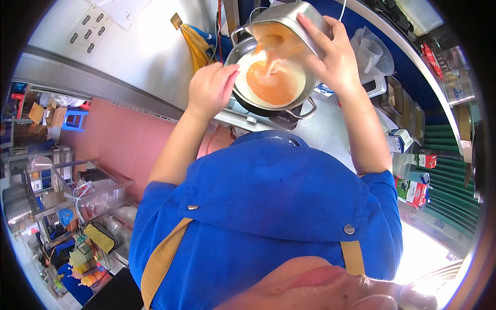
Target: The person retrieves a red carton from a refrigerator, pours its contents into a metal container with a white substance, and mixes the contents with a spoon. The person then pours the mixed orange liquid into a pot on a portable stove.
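My right hand point(329, 54) grips a rectangular stainless steel container point(306, 19), tilted over a round two-handled metal pan point(248, 101). Orange liquid point(271, 83) runs from the container and spreads over pale, creamy liquid point(299, 79) in the pan. At the pan's left rim, my left hand point(213, 87) has its fingers drawn together; whether they pinch the rim or anything else is hidden. The pan sits on a black Häfele hob point(283, 119).
Yellow cloth point(193, 46) hangs left of the pan. Clear plastic jugs point(370, 54) stand at the right, beyond my right forearm. Milk cartons point(412, 190) and lidded containers point(403, 104) are farther right. A steel worktop point(321, 124) lies between pan and right arm.
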`<action>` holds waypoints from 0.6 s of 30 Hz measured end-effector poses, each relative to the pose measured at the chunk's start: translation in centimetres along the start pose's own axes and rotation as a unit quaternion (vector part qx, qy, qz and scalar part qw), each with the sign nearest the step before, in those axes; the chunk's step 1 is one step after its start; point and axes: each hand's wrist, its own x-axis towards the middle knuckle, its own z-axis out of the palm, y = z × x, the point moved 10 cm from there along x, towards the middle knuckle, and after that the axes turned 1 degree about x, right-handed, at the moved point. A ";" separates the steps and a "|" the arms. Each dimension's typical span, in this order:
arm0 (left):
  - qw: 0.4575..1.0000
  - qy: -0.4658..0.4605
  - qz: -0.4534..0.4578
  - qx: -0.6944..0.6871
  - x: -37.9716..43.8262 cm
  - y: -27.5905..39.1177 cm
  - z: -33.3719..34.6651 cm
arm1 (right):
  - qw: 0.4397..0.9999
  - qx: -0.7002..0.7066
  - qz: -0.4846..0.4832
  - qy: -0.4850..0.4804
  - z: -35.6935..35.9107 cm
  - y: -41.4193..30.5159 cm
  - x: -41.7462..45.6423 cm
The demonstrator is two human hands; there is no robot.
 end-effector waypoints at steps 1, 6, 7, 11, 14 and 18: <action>0.998 0.043 0.039 -0.012 1.2 0.3 -0.9 | 1.000 0.013 0.001 -0.002 -0.2 -0.3 0.6; 0.984 0.098 0.147 0.037 5.9 1.6 -2.6 | 0.990 0.102 0.088 -0.048 -1.5 -1.5 3.8; 0.980 0.101 0.164 0.039 6.5 1.6 -2.5 | 0.988 0.105 0.095 -0.064 -1.1 -1.3 4.1; 0.982 0.044 0.181 0.031 7.9 0.7 -0.9 | 0.979 0.113 0.135 -0.105 -0.2 -0.7 4.5; 0.990 -0.054 0.125 0.036 8.1 -0.6 1.7 | 0.980 0.103 0.136 -0.104 -0.4 -1.0 4.7; 0.982 -0.159 0.056 0.083 6.5 -2.5 5.9 | 0.980 0.084 0.153 -0.092 -0.6 -1.3 5.0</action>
